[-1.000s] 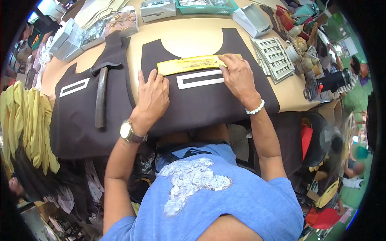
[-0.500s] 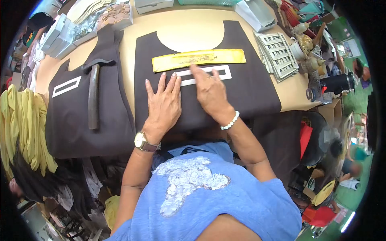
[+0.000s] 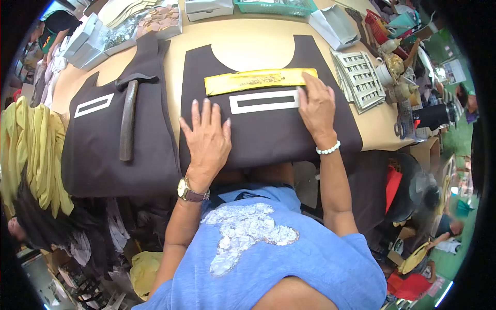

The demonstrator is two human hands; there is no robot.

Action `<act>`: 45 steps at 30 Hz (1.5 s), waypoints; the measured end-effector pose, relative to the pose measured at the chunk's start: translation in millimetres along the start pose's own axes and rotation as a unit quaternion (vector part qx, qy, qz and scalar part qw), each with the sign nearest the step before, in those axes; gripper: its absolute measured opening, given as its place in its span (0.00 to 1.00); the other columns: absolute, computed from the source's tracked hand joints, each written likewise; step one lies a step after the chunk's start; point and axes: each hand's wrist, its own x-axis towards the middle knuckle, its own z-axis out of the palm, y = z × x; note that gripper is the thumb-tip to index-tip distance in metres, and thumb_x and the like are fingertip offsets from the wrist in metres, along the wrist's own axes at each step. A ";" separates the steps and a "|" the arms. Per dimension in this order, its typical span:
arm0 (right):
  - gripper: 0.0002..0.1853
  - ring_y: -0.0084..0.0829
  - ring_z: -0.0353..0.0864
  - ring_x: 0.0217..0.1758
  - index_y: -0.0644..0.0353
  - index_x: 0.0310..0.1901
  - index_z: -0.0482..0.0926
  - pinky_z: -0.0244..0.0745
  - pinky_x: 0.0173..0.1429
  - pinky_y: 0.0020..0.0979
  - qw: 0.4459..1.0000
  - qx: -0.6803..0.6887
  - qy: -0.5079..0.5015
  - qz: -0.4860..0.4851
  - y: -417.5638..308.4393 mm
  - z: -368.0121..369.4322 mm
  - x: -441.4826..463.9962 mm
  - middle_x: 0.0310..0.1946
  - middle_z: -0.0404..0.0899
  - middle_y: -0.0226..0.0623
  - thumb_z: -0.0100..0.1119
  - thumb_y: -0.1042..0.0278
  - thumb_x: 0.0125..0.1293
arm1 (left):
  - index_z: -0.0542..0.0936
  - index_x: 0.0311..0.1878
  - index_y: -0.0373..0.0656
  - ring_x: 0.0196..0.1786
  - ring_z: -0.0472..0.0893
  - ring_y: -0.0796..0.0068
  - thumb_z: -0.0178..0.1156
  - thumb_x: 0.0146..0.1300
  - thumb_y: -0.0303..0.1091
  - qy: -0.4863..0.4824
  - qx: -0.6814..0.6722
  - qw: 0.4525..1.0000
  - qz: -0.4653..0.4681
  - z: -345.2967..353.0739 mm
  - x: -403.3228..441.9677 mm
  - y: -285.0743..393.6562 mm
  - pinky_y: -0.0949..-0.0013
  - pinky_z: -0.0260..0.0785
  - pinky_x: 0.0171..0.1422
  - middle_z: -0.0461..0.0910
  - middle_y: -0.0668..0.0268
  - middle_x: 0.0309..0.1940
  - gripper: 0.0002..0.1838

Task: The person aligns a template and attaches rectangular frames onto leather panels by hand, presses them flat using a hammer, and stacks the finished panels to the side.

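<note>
A dark brown garment panel (image 3: 248,137) with a scooped neckline lies flat in front of me. A white rectangular frame piece (image 3: 264,108) sits on it, below a stained yellow strip (image 3: 258,80). My left hand (image 3: 207,142) rests open on the panel, fingers spread, left of the white frame. My right hand (image 3: 318,111) is at the right ends of both pieces, its index fingertip on the yellow strip and its thumb by the white frame; the fingers are apart. Another dark panel (image 3: 116,150) with a similar white frame (image 3: 94,106) lies at left, a hammer (image 3: 126,124) on it.
White boxes (image 3: 209,9) and a teal basket (image 3: 276,8) line the table's back. Cut-out templates (image 3: 359,77) lie at right, near cups and a black cylindrical object (image 3: 436,114). Yellow cloth (image 3: 31,150) hangs at left. Other people are partly visible at the edges.
My right hand has moved right, from the middle of the white frame to its right end. My left hand has drawn slightly down, away from the frame. The view has shifted a little.
</note>
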 end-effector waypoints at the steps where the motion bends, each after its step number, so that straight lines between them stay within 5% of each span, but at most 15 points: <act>1: 0.18 0.40 0.72 0.59 0.55 0.56 0.75 0.58 0.65 0.52 0.999 -0.008 -0.025 -0.048 0.0 6.3 5.7 0.52 0.76 0.44 0.51 0.63 0.66 | 0.65 0.65 0.40 0.72 0.54 0.49 0.48 0.68 0.42 0.024 -0.023 0.999 -0.029 4.6 0.1 -2.4 0.34 0.47 0.68 0.61 0.51 0.67 0.25; 7: 0.18 0.52 0.56 0.69 0.41 0.57 0.75 0.45 0.68 0.62 0.990 -0.084 -0.069 -0.093 16.7 72.2 94.1 0.66 0.60 0.45 0.47 0.56 0.68 | 0.57 0.71 0.44 0.72 0.50 0.42 0.46 0.70 0.44 0.058 -0.062 0.989 -0.117 26.9 -4.0 -15.2 0.36 0.46 0.70 0.50 0.42 0.70 0.29; 12: 0.27 0.53 0.55 0.70 0.57 0.65 0.64 0.47 0.67 0.63 0.980 -0.186 -0.066 0.005 23.1 59.0 128.6 0.69 0.57 0.45 0.45 0.52 0.68 | 0.61 0.69 0.43 0.71 0.53 0.39 0.45 0.70 0.45 0.055 -0.064 0.988 -0.127 26.7 -5.7 -14.3 0.38 0.50 0.68 0.54 0.40 0.68 0.28; 16: 0.27 0.54 0.56 0.69 0.69 0.57 0.70 0.49 0.66 0.64 0.940 -0.297 -0.105 0.134 43.7 23.8 72.7 0.66 0.61 0.46 0.48 0.53 0.66 | 0.67 0.64 0.37 0.70 0.57 0.43 0.46 0.69 0.41 0.064 -0.056 0.992 -0.094 25.1 -5.7 -14.2 0.37 0.50 0.68 0.61 0.44 0.66 0.24; 20: 0.17 0.51 0.57 0.68 0.64 0.47 0.75 0.52 0.65 0.62 0.975 -0.175 -0.061 0.126 47.1 -13.8 6.6 0.58 0.68 0.47 0.57 0.62 0.60 | 0.72 0.59 0.34 0.65 0.66 0.45 0.49 0.67 0.33 0.088 -0.150 0.984 -0.030 23.2 -12.1 -12.2 0.41 0.52 0.68 0.72 0.46 0.57 0.20; 22: 0.13 0.50 0.75 0.49 0.66 0.42 0.75 0.68 0.51 0.46 0.990 -0.039 -0.030 0.131 58.5 -25.8 -11.5 0.40 0.78 0.49 0.60 0.68 0.58 | 0.74 0.56 0.32 0.57 0.74 0.46 0.52 0.63 0.25 0.134 -0.217 0.967 0.016 18.9 -24.9 -8.1 0.50 0.61 0.64 0.75 0.49 0.55 0.18; 24: 0.10 0.42 0.77 0.35 0.69 0.41 0.73 0.71 0.45 0.38 0.989 0.087 0.003 0.115 57.3 -46.5 -13.3 0.36 0.78 0.48 0.57 0.73 0.61 | 0.74 0.56 0.32 0.60 0.73 0.54 0.52 0.63 0.21 0.103 -0.412 0.905 -0.030 -16.3 -34.9 -0.2 0.61 0.62 0.65 0.74 0.48 0.57 0.18; 27: 0.11 0.16 0.71 0.34 0.66 0.48 0.69 0.69 0.39 0.20 0.863 0.476 -0.059 0.161 37.1 -81.4 8.0 0.35 0.76 0.31 0.54 0.78 0.65 | 0.74 0.58 0.34 0.62 0.73 0.65 0.52 0.63 0.19 0.116 -0.553 0.820 -0.092 -68.5 -55.5 -12.2 0.69 0.60 0.67 0.74 0.52 0.59 0.19; 29: 0.15 0.16 0.73 0.35 0.66 0.51 0.69 0.70 0.39 0.18 0.832 0.538 -0.056 0.127 -14.5 -107.9 28.1 0.36 0.76 0.33 0.56 0.77 0.63 | 0.75 0.57 0.33 0.61 0.73 0.67 0.54 0.60 0.17 0.161 -0.584 0.772 -0.196 -120.0 -73.5 -26.5 0.69 0.59 0.68 0.76 0.54 0.56 0.20; 33: 0.27 0.20 0.78 0.38 0.68 0.59 0.66 0.73 0.41 0.20 0.815 0.556 -0.160 -0.041 -83.6 -132.0 62.5 0.39 0.79 0.37 0.62 0.73 0.59 | 0.72 0.60 0.32 0.66 0.67 0.63 0.53 0.52 0.24 0.461 -0.434 0.727 -0.267 -183.1 -140.7 -85.1 0.61 0.49 0.74 0.71 0.51 0.61 0.27; 35: 0.30 0.21 0.79 0.39 0.68 0.61 0.66 0.74 0.42 0.22 0.769 0.596 -0.200 -0.119 -127.1 -136.8 74.4 0.39 0.80 0.38 0.63 0.69 0.58 | 0.66 0.65 0.34 0.61 0.73 0.60 0.45 0.65 0.29 0.525 -0.327 0.750 -0.232 -223.6 -184.5 -105.0 0.59 0.64 0.66 0.70 0.51 0.61 0.24; 36: 0.33 0.21 0.78 0.41 0.68 0.63 0.64 0.73 0.45 0.21 0.737 0.623 -0.217 -0.150 -149.6 -139.3 78.5 0.44 0.78 0.39 0.63 0.68 0.57 | 0.67 0.65 0.36 0.58 0.75 0.59 0.45 0.66 0.29 0.593 -0.322 0.700 -0.234 -242.3 -187.0 -89.8 0.57 0.69 0.62 0.69 0.50 0.60 0.24; 39: 0.34 0.21 0.79 0.41 0.68 0.63 0.64 0.73 0.43 0.20 0.623 0.722 -0.236 -0.188 -209.8 -145.6 86.7 0.46 0.78 0.40 0.64 0.66 0.56 | 0.69 0.64 0.39 0.56 0.77 0.56 0.42 0.66 0.28 0.557 -0.083 0.765 -0.312 -309.6 -233.0 -107.9 0.58 0.71 0.59 0.71 0.51 0.60 0.22; 43: 0.26 0.17 0.78 0.31 0.71 0.57 0.67 0.74 0.34 0.18 0.423 0.757 -0.465 -0.177 -246.3 -177.4 123.7 0.34 0.78 0.36 0.62 0.65 0.61 | 0.69 0.63 0.39 0.57 0.76 0.55 0.42 0.65 0.27 0.441 0.094 0.835 -0.314 -367.8 -243.3 -166.2 0.58 0.71 0.60 0.71 0.50 0.60 0.23; 45: 0.23 0.15 0.77 0.28 0.71 0.53 0.69 0.73 0.30 0.17 0.422 0.748 -0.486 -0.162 -269.5 -161.0 137.6 0.29 0.77 0.35 0.61 0.65 0.63 | 0.69 0.63 0.38 0.57 0.76 0.55 0.42 0.64 0.27 0.367 0.159 0.866 -0.299 -383.4 -225.9 -207.1 0.58 0.70 0.60 0.71 0.50 0.59 0.23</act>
